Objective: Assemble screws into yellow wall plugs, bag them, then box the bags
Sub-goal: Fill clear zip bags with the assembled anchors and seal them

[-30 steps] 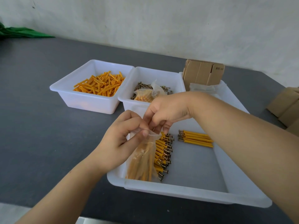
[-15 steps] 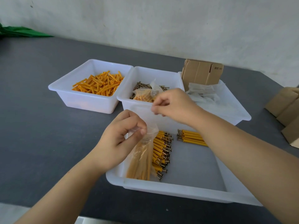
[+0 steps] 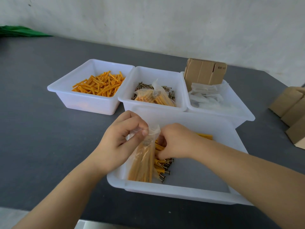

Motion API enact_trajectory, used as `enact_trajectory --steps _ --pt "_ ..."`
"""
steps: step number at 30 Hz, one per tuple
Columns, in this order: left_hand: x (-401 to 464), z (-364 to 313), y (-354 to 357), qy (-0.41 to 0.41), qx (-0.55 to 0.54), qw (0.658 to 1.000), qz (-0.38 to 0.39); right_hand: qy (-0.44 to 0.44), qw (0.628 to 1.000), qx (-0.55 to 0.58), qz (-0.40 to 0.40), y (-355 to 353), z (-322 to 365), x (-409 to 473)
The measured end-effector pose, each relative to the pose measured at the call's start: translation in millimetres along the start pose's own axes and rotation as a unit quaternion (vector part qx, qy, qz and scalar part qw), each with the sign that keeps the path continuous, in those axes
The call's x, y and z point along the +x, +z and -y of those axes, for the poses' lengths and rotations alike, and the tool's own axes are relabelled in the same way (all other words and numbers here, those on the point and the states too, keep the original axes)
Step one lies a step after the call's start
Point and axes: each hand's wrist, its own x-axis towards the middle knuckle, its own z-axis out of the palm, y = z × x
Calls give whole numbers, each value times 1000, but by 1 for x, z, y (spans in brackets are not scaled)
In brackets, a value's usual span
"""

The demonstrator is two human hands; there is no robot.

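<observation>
A green cloth [image 3: 21, 31] lies far left on the dark table [image 3: 41, 129] — pale wall [image 3: 165, 22] behind.

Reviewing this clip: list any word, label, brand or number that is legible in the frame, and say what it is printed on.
No text is legible.
Small dark print on the upper right flap of the folded cardboard boxes standing in the far right bin: too small and blurred to read.
Plastic bag, white bins and the cardboard at the right edge: no print visible.
</observation>
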Motion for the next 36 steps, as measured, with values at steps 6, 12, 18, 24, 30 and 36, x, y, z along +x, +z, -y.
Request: enact_trajectory --steps 6,12,18,24,30,36 --pt "0 -1 -1 -5 -1 1000 -1 8 999 -25 -39 -3 -7 4" --pt "0 -2 -1 -11 -3 1000 2 7 995 4 -100 0 -20 7" --pt "0 -2 -1 -9 1 1000 2 -25 991 53 -123 -2 -26 13" --pt "0 -2 -1 -8 3 1000 6 -51 977 160 -133 -7 -27 15" --pt "1 -2 -1 -2 2 1000 12 -12 941 272 -199 -48 -36 6" --pt "1 -2 -1 9 16 1000 20 -71 938 328 -88 -97 -43 -9"
